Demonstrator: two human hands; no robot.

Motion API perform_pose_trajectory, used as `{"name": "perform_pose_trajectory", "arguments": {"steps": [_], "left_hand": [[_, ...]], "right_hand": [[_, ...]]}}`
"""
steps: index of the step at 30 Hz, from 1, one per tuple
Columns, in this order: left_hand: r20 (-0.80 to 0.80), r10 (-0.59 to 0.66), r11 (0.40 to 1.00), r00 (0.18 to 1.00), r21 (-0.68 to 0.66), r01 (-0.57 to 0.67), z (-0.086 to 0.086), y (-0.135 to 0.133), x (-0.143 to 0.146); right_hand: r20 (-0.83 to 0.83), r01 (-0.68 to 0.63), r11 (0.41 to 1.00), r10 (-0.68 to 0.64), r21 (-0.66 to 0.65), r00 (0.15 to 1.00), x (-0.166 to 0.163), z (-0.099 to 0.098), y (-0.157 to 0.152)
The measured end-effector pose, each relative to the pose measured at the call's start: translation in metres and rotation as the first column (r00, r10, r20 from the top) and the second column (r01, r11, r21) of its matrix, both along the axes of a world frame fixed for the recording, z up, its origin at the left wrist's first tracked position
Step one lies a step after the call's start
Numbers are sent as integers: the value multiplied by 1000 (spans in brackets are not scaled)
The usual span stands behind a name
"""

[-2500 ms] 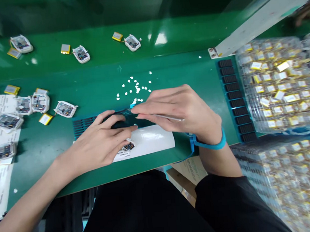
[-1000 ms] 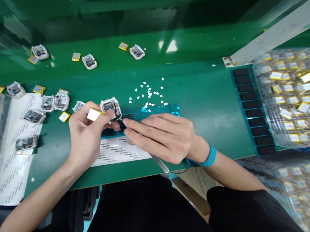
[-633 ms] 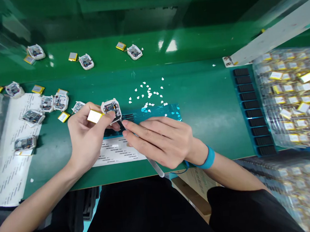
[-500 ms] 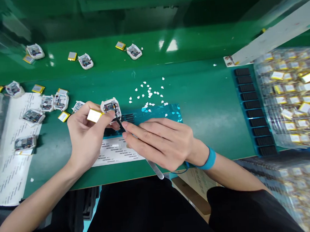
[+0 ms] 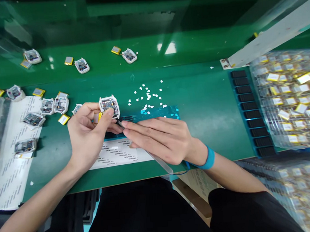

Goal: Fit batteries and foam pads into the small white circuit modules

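My left hand [image 5: 88,135] is closed around the edge of a white watch case [image 5: 109,104] with a bare circuit board inside. The thumb presses on the board's lower part. A yellow-edged battery [image 5: 97,117] shows partly between thumb and fingers. My right hand [image 5: 162,138] pinches a pair of tweezers [image 5: 162,164], its dark tips at the lower right corner of the case; whether they grip anything there I cannot make out. Below both hands lie a blue film strip [image 5: 154,113] and a white printed sheet [image 5: 117,154].
Small white stickers [image 5: 148,95] are scattered beyond the hands. More watch cases with batteries [image 5: 82,65] lie at the left and back. To the right are a strip of black pads [image 5: 250,115], a clear tray of batteries [image 5: 287,98] and a white post [image 5: 266,32].
The watch case has turned to face more upward, and its battery has dropped back between my left fingers. The tweezers' rear end has swung slightly right.
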State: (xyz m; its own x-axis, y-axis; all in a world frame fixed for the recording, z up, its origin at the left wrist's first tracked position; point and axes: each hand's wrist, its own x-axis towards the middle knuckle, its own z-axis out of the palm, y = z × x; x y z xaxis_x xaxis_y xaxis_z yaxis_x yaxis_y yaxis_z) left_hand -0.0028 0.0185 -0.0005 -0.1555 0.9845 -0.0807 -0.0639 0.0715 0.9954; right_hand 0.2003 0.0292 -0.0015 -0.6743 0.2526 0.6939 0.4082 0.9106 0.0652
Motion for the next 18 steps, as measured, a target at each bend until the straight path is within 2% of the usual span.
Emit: {"name": "perform_pose_trajectory", "arguments": {"steps": [6,13,16,18], "left_hand": [[39,-20,1000,999,-10,20,0,-1,0],[88,-30,999,996,-8,31,0,0,0],[32,-70,997,997,-21,70,-1,2,-3],[-73,-76,997,994,6,76,-4,11,-9]], "right_hand": [[-45,-11,992,6,-124,999,2,4,-1],[-79,-43,993,34,-113,996,0,-2,3],[-86,-38,994,30,-100,996,1,-1,3],[-86,-37,997,31,-69,996,2,0,3]]}}
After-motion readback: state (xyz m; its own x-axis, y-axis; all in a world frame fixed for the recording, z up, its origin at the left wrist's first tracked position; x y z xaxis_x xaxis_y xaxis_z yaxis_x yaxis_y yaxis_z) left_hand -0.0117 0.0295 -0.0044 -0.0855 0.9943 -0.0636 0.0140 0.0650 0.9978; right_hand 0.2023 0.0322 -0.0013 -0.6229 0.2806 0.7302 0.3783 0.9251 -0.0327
